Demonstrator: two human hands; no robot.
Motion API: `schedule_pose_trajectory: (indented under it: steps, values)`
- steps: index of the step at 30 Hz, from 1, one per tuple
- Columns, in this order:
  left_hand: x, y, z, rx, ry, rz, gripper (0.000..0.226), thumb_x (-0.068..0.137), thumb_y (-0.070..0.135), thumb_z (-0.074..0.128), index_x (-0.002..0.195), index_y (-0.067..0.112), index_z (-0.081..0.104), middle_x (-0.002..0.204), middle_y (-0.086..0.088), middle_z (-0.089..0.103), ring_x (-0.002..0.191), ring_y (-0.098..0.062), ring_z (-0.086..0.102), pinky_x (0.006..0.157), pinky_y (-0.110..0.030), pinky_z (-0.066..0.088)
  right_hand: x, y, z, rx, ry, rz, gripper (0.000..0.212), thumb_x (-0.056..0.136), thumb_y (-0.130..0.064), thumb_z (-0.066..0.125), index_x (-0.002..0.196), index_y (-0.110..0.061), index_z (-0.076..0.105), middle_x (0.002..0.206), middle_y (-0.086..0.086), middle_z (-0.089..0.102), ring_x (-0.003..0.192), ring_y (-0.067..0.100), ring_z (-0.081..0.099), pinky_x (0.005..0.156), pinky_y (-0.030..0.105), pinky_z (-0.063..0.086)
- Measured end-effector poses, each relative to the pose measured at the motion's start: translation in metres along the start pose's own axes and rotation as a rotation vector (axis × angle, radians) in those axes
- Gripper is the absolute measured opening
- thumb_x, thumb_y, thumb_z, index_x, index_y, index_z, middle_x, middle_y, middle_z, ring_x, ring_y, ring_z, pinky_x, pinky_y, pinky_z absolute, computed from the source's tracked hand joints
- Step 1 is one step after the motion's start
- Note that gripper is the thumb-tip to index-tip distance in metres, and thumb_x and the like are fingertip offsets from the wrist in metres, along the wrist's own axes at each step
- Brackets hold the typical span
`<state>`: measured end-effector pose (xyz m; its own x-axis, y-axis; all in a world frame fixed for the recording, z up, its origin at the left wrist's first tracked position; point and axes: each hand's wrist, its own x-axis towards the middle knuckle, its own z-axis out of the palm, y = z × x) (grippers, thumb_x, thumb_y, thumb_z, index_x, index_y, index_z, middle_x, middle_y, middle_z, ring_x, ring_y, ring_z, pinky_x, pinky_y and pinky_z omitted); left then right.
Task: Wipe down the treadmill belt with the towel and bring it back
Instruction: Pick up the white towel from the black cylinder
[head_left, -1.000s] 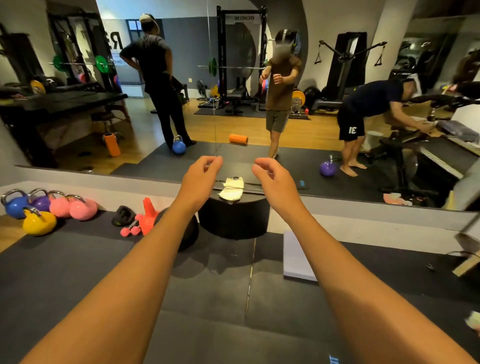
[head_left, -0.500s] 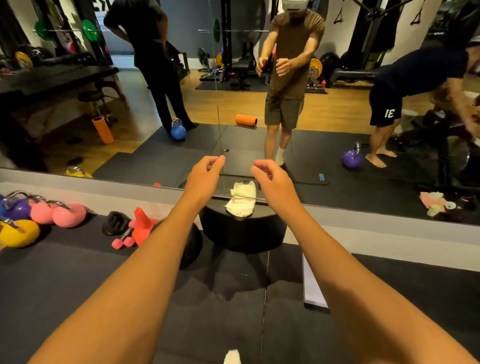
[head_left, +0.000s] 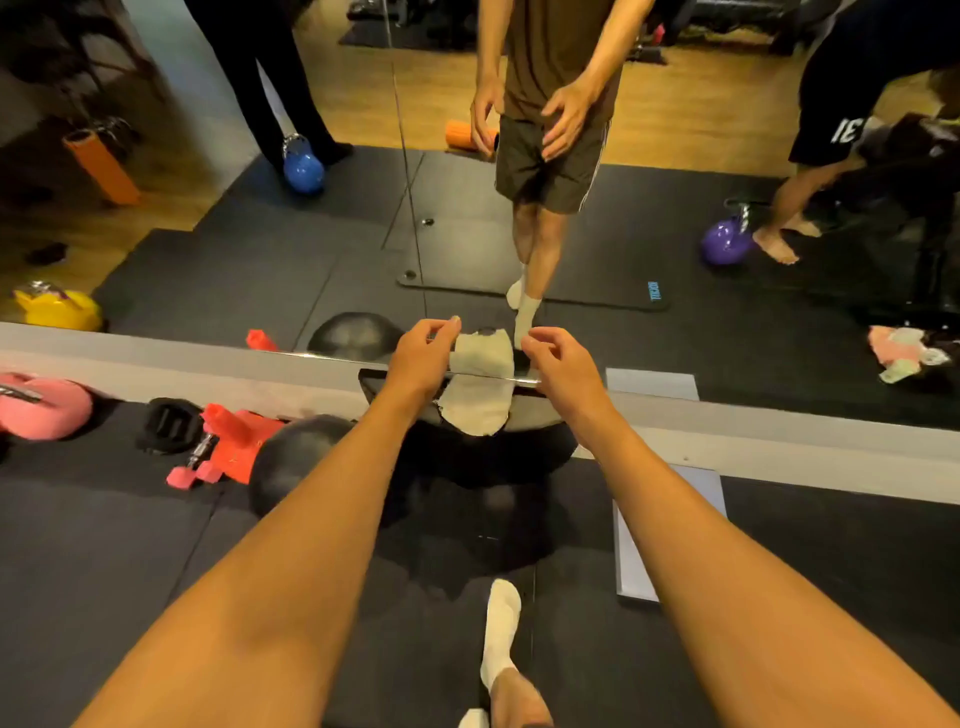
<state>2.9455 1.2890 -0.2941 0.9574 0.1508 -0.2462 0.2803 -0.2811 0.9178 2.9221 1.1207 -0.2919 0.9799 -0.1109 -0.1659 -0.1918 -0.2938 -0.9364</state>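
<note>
While both my hands (head_left: 421, 356) (head_left: 558, 371) hover with released grip beside the towel (head_left: 475, 410), wiping is not begun.

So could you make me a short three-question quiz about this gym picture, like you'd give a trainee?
1. True or false: the left hand already grips the towel.
2. What does the towel lie on? A) pink kettlebell B) round black stool C) floor mat
3. Fill in: the wall just behind the towel is a ____.

Key:
1. False; both it and the right hand hover open beside the towel.
2. B
3. mirror
</note>
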Motion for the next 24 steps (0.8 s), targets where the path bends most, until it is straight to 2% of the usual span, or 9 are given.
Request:
schedule_pose_trajectory:
  steps: [2, 6, 9, 11, 14, 17, 21, 24]
  values:
    - [0.039, -0.016, 0.012, 0.032, -0.021, -0.030, 0.033, 0.095, 0.043, 0.050, 0.113, 0.017, 0.061, 0.108, -0.002, 0.061, 0.098, -0.019, 0.057, 0.092, -0.041, 0.048, 0.042, 0.025, 0.011, -0.004, -0.026, 0.061, 0.033, 0.094, -0.032, 0.055, 0.123, -0.018, 0.056, 0.112, -0.003, 0.063, 0.101, 0.012, 0.058, 0.087, 0.032, 0.050]
    - [0.115, -0.059, 0.041, 0.088, -0.065, -0.128, 0.035, 0.093, 0.046, 0.052, 0.116, 0.020, 0.060, 0.118, -0.004, 0.063, 0.109, -0.022, 0.059, 0.091, -0.040, 0.048, 0.121, 0.082, 0.034, -0.044, -0.060, 0.169, 0.032, 0.093, -0.025, 0.057, 0.123, -0.015, 0.057, 0.112, 0.001, 0.063, 0.097, 0.013, 0.058, 0.085, 0.033, 0.050]
    - [0.164, -0.102, 0.068, 0.102, -0.130, -0.234, 0.032, 0.089, 0.047, 0.054, 0.108, 0.021, 0.062, 0.108, -0.003, 0.064, 0.108, -0.029, 0.060, 0.090, -0.039, 0.050, 0.165, 0.124, 0.055, -0.029, -0.049, 0.338, 0.031, 0.092, -0.022, 0.058, 0.122, -0.013, 0.056, 0.109, 0.002, 0.060, 0.096, 0.016, 0.055, 0.086, 0.036, 0.049]
    - [0.195, -0.135, 0.086, 0.095, -0.159, -0.301, 0.033, 0.091, 0.042, 0.056, 0.111, 0.016, 0.062, 0.106, -0.006, 0.063, 0.109, -0.031, 0.060, 0.087, -0.036, 0.048, 0.192, 0.158, 0.075, 0.000, -0.064, 0.427, 0.030, 0.093, -0.019, 0.059, 0.121, -0.009, 0.054, 0.104, 0.004, 0.057, 0.093, 0.017, 0.053, 0.081, 0.035, 0.047]
    - [0.236, -0.189, 0.108, 0.094, -0.158, -0.370, 0.034, 0.094, 0.035, 0.056, 0.120, 0.014, 0.060, 0.121, -0.011, 0.062, 0.106, -0.027, 0.058, 0.092, -0.038, 0.047, 0.234, 0.219, 0.107, 0.024, -0.069, 0.540, 0.035, 0.092, -0.020, 0.061, 0.124, -0.009, 0.051, 0.110, 0.007, 0.057, 0.096, 0.023, 0.055, 0.084, 0.041, 0.050]
    - [0.270, -0.247, 0.123, 0.121, -0.147, -0.429, 0.040, 0.093, 0.031, 0.057, 0.129, 0.014, 0.055, 0.128, -0.008, 0.056, 0.116, -0.027, 0.054, 0.100, -0.044, 0.046, 0.261, 0.269, 0.138, 0.140, -0.029, 0.662, 0.039, 0.093, -0.016, 0.057, 0.129, -0.015, 0.042, 0.110, 0.006, 0.049, 0.097, 0.022, 0.050, 0.080, 0.041, 0.052]
    - [0.302, -0.305, 0.138, 0.042, -0.121, -0.521, 0.052, 0.089, 0.028, 0.061, 0.136, 0.016, 0.045, 0.128, -0.010, 0.056, 0.111, -0.032, 0.059, 0.094, -0.047, 0.051, 0.285, 0.320, 0.165, 0.004, 0.081, 0.660, 0.037, 0.087, -0.018, 0.056, 0.121, -0.010, 0.043, 0.123, 0.009, 0.045, 0.100, 0.026, 0.052, 0.078, 0.044, 0.057]
    - [0.314, -0.324, 0.143, 0.234, -0.062, -0.421, 0.043, 0.089, 0.026, 0.057, 0.130, 0.015, 0.048, 0.119, -0.007, 0.057, 0.104, -0.027, 0.059, 0.085, -0.037, 0.051, 0.297, 0.341, 0.172, -0.127, 0.160, 0.644, 0.040, 0.082, -0.020, 0.058, 0.117, -0.006, 0.047, 0.118, 0.013, 0.051, 0.100, 0.031, 0.056, 0.080, 0.041, 0.053]
